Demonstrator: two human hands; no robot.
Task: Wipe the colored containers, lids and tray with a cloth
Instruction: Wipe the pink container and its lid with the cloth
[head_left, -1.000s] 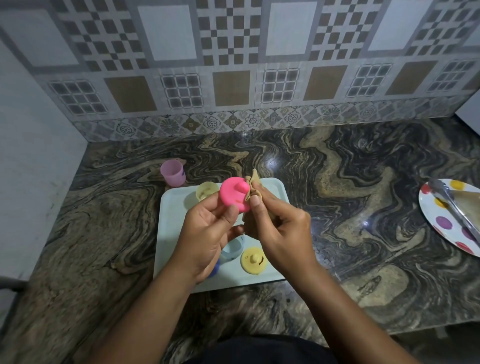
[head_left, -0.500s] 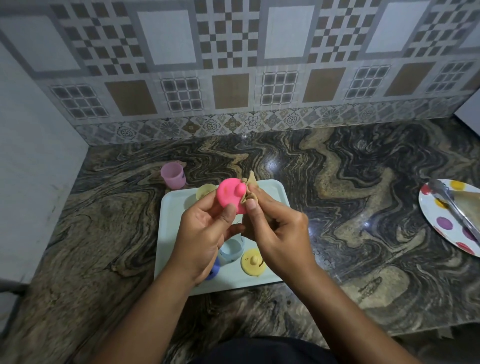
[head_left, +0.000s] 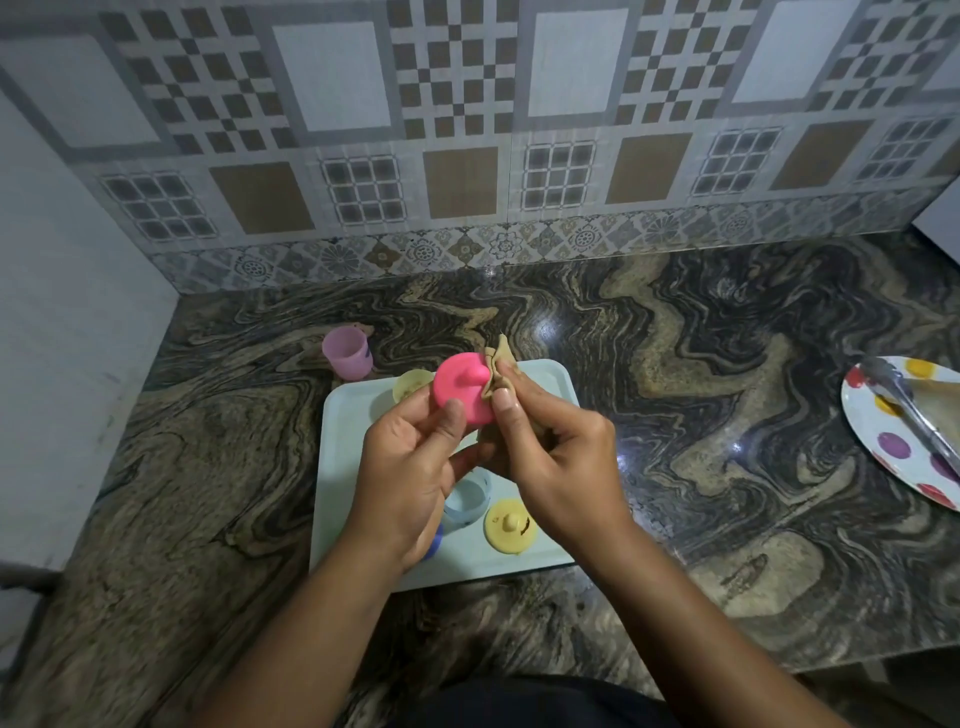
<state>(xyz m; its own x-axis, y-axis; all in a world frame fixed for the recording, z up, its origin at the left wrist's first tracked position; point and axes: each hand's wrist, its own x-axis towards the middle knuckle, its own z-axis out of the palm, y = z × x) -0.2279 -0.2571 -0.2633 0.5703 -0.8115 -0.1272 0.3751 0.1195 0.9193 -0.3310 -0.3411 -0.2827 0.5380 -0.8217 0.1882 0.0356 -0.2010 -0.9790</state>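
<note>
head view, one moment. the left hand (head_left: 410, 467) held a pink lid (head_left: 462, 389) in the air above the far half of the tray (head_left: 550, 387). its grip was closed on the lid, with the thumb curled over the near rim and the fingers behind. the lid's knobbed face was turned toward the camera.

the right hand (head_left: 556, 462) had its grip closed in a pinch on a tan cloth (head_left: 500, 371). the thumb pressed the bunched cloth against the lid's right rim, and a point of cloth stood up above the lid. the rest of the cloth was hidden inside the hand.

the pale tray lay on the bench (head_left: 727, 415) near its front edge, left of the middle. on the tray a yellow lid (head_left: 508, 524) rested knob up near the tray's front edge. a light blue container (head_left: 467, 499) stood just beside it, partly covered by the left hand. a pale yellow piece (head_left: 410, 384) showed near the tray's far left corner, partly behind the pink lid; whether it was a lid or a container could not be told.

a purple cup (head_left: 345, 353) stood upright on the bench just beyond the tray's far left corner. a spotted plate (head_left: 893, 447) lay at the bench's right edge, well apart from the tray, with metal tongs (head_left: 909, 410) across it.
</note>
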